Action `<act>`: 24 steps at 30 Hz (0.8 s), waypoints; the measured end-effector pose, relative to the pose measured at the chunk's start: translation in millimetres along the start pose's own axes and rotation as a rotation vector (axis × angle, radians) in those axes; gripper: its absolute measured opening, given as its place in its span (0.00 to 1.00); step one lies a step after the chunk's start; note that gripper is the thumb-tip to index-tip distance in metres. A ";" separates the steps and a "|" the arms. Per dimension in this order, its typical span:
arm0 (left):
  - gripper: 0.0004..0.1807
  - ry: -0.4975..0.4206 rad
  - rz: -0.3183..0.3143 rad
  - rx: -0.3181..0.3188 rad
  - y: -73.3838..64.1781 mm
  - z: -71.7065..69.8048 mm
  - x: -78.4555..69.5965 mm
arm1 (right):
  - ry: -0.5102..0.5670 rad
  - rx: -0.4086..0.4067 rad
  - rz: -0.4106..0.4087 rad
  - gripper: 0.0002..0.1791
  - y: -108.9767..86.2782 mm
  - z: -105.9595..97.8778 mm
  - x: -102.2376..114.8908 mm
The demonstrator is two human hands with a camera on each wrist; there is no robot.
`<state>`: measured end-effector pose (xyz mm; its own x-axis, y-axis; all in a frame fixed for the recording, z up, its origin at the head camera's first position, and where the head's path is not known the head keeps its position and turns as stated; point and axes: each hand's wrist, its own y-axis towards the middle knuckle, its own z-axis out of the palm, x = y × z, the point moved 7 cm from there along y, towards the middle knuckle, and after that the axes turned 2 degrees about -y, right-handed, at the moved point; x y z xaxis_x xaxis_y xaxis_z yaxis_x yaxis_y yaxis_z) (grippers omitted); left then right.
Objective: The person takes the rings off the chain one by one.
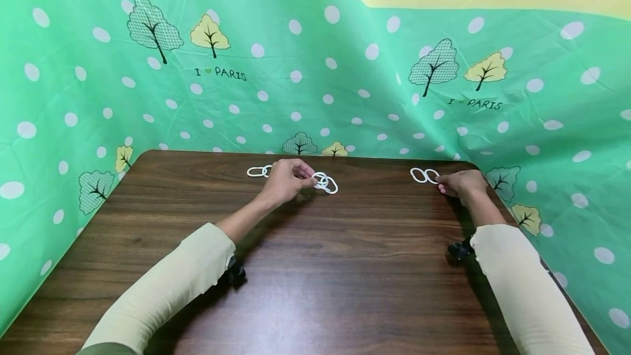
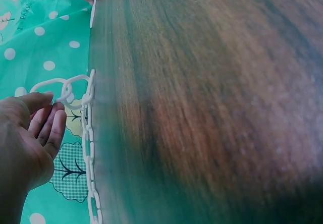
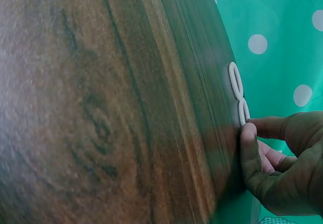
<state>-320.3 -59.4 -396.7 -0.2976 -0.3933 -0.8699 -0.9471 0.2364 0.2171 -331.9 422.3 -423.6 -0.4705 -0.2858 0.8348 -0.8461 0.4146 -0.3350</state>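
My left hand [image 1: 287, 181] pinches a white oval link near the end of a white chain [image 1: 256, 172], by the table's far edge. In the left wrist view, thumb and fingertips of the left hand [image 2: 30, 133] hold the link a little up, and the rest of the chain [image 2: 91, 158] lies along the table. Behind the hand, part of the chain is hidden in the head view. At the far right, my right hand [image 1: 462, 184] pinches one loose white link [image 3: 244, 112] between thumb and index finger. A second loose link [image 1: 418, 175] lies beside it on the wood.
The dark wooden table [image 1: 335, 267] has rounded far corners. A green dotted cloth [image 1: 315, 86] with printed trees hangs behind it and at both sides. Black wrist devices [image 1: 235, 273] sit at the cream sleeves [image 1: 167, 284].
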 end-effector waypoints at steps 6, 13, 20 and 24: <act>0.11 0.009 -0.004 -0.004 1.2 1.9 0.2 | -0.074 -0.002 -0.025 0.07 -1.8 2.6 1.3; 0.09 0.012 0.001 -0.006 1.8 2.3 -0.8 | -0.110 -0.014 -0.025 0.05 -6.5 3.2 3.4; 0.07 -0.004 0.007 -0.014 3.0 2.4 -1.9 | -0.125 -0.028 -0.028 0.04 -8.0 2.6 3.3; 0.07 -0.005 0.012 -0.012 5.1 3.2 -1.3 | -0.142 -0.023 -0.018 0.08 -6.6 1.6 3.0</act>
<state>-324.3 -54.9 -395.8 -0.3081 -0.3859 -0.8696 -0.9450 0.2299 0.2328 -328.2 417.3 -419.5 -0.4872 -0.4122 0.7699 -0.8497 0.4272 -0.3090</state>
